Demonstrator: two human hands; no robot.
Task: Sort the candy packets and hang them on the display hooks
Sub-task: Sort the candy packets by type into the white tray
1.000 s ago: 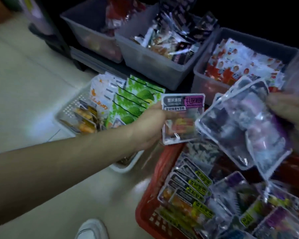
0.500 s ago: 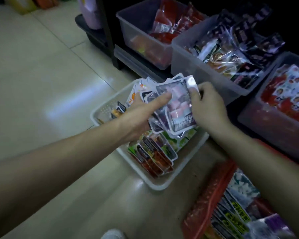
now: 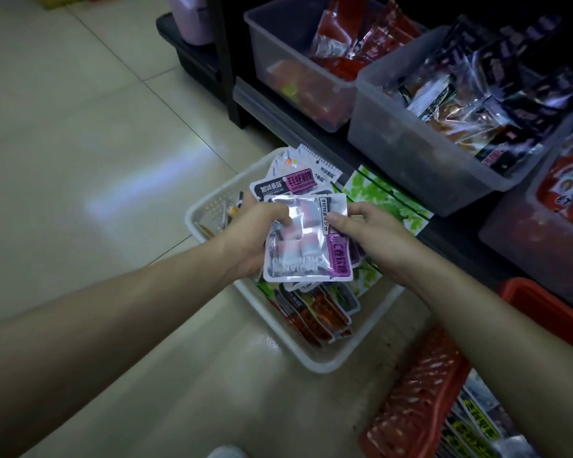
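Landmark: white basket (image 3: 312, 362), down on the floor.
Candy packets (image 3: 303, 241): a fanned stack, clear film with purple labels, held right over the basket's middle.
Left hand (image 3: 248, 241): clutching the stack's left edge, thumb on top.
Right hand (image 3: 369, 233): pinching the top packet's right edge, thumb on the film.
Inside the basket: green packets (image 3: 382, 196) at the far side, red-orange packets (image 3: 315, 314) at the near side.
Beyond the basket: grey bins (image 3: 420, 160) full of snacks.
Right of the basket: red basket (image 3: 414, 401).
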